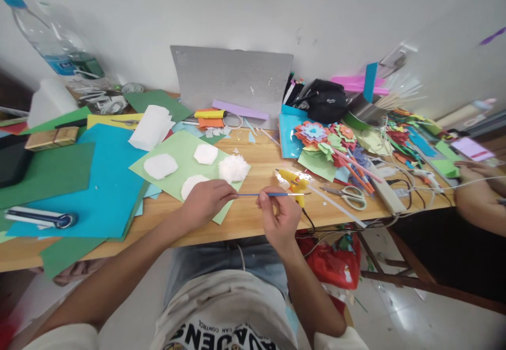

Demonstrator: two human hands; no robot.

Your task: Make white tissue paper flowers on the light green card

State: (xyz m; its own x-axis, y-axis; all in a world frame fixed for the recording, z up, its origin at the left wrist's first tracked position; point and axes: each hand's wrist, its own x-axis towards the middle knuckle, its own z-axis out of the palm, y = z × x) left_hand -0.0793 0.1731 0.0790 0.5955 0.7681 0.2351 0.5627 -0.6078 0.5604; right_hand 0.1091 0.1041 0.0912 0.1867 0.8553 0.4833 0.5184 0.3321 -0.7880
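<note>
A thin blue paintbrush (253, 195) lies level between my two hands, its silver ferrule and tip pointing right. My left hand (208, 201) pinches the handle end. The fingers of my right hand (281, 217) are closed around the brush closer to its tip. Beneath and beyond my left hand is a light green paper sheet (177, 147) bearing white cut paper pieces (161, 166) and a fluffy white paper ball (234, 168). Just past my right hand, a yellow glue gun (291, 180) rests on the table.
Scissors (353, 197) and paper flowers (314, 133) lie to the right. Blue card (106, 181) and a stapler (41, 216) are on the left. A grey laptop (237, 78) stands at the back. Another person's hand (476, 186) is at far right, near cables.
</note>
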